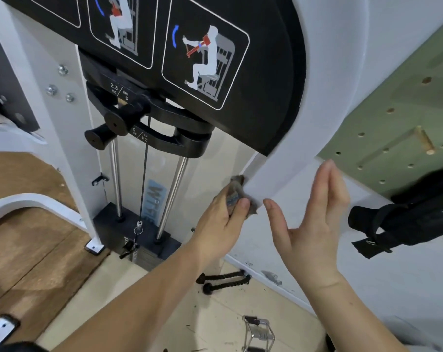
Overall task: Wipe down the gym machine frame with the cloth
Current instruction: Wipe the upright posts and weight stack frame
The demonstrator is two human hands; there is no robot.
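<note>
Left hand [223, 219] pressed a grey cloth [237, 191] to the white machine frame [286, 168]; right hand [314, 219] was held flat beside it.

The left hand's fingers and thumb curled round the bunched cloth, holding it against the frame's inner edge just below the black instruction placard [205, 59], forearm reaching up from the lower left. The right hand's fingers were straight and pressed together, pointing up, thumb spread towards the cloth. Whether it touched the frame could not be told. The weight stack [136, 224] sat below, and a rope handle [223, 279] lay on the floor.
</note>
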